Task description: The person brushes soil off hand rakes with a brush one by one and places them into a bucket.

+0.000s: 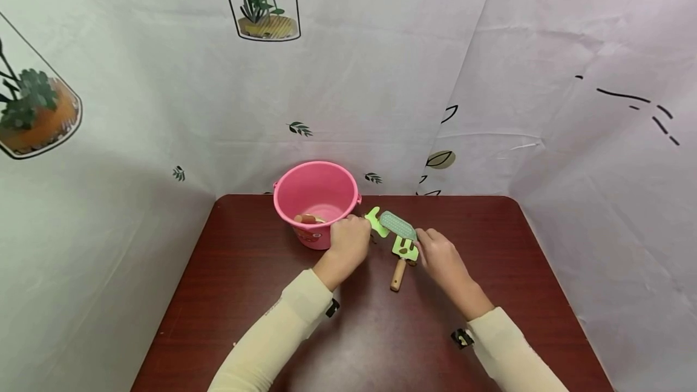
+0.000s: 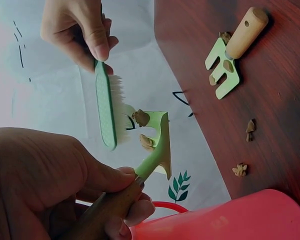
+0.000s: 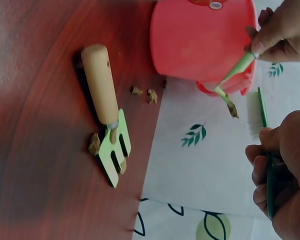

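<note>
My left hand (image 1: 350, 241) grips the wooden handle of a small light-green garden rake (image 2: 160, 145), raised beside the bucket. Brown dry clumps (image 2: 141, 118) cling to the rake's prongs. My right hand (image 1: 440, 257) holds a green brush (image 2: 106, 107) by its handle. The brush's white bristles face the rake, close to the clumps; in the left wrist view I cannot tell whether they touch. Below the brush, a green hand fork (image 3: 115, 150) with a wooden handle lies on the table, with brown bits on and beside its tines.
A pink bucket (image 1: 316, 180) stands at the back of the dark red table (image 1: 229, 295), left of the tools. Inside it lies a thing with a wooden handle (image 1: 306, 219). Loose brown bits (image 3: 152, 96) lie between fork and bucket. Patterned white cloth (image 1: 381, 77) hangs behind the table.
</note>
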{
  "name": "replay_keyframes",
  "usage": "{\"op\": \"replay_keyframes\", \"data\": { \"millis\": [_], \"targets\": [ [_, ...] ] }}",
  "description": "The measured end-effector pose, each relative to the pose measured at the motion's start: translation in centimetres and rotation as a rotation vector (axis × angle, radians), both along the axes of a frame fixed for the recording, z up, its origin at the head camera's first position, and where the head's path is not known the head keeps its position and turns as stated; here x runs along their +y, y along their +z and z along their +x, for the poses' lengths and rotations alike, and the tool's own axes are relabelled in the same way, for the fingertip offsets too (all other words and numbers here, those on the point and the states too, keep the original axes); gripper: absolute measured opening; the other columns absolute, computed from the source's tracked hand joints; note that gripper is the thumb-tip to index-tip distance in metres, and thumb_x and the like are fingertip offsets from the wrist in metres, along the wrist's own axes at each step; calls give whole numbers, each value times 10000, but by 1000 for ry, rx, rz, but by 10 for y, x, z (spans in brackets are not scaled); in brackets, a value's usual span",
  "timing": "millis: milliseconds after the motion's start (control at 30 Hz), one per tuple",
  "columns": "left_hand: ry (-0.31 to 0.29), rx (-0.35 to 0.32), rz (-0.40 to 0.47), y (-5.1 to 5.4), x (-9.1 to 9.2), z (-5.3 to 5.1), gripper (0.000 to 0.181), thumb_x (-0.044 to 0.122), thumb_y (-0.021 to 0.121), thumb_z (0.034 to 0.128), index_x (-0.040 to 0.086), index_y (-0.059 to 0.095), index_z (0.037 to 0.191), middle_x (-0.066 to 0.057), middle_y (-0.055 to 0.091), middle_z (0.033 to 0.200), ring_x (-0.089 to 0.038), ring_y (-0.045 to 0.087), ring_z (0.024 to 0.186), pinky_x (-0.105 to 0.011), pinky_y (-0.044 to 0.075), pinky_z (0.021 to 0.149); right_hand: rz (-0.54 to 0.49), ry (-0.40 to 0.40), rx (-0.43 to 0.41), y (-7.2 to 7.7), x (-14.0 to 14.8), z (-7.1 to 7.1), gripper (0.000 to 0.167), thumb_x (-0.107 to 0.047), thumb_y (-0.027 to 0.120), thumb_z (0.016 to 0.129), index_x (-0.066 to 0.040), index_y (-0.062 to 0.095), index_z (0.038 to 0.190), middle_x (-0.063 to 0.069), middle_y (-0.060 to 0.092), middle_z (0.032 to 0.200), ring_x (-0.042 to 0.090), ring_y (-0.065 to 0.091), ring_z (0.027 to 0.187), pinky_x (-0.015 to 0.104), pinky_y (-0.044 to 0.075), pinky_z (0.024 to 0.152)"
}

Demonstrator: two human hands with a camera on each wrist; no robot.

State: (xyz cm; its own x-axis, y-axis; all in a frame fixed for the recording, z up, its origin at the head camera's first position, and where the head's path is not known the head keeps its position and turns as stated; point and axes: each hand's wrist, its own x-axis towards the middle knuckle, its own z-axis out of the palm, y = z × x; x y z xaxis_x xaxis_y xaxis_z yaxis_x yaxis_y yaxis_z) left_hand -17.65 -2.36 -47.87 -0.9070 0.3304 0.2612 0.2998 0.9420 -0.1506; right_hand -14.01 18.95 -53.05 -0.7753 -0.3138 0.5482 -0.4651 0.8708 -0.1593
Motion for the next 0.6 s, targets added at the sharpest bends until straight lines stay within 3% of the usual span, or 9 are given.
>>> {"op": "replay_keyframes", "data": {
  "millis": [333, 600],
  "targets": [
    [-14, -41, -1, 1, 2, -2, 114, 166, 710, 925, 129, 779, 842, -81, 725, 778, -226, 707, 711, -387, 544, 534, 46, -11, -4, -8, -7, 2, 313, -14, 806, 855, 97, 705, 1129, 137, 627, 823, 276, 621, 716, 399, 556, 623],
    [-21, -18, -5, -2, 3, -2, 98, 170, 742, 890, 145, 784, 805, -74, 706, 739, -230, 687, 638, -377, 534, 511, 153, -22, 66, -3, -5, 0, 251, -13, 824, 841, 87, 661, 1004, 102, 523, 724, 237, 503, 593, 366, 494, 550]
  ]
}}
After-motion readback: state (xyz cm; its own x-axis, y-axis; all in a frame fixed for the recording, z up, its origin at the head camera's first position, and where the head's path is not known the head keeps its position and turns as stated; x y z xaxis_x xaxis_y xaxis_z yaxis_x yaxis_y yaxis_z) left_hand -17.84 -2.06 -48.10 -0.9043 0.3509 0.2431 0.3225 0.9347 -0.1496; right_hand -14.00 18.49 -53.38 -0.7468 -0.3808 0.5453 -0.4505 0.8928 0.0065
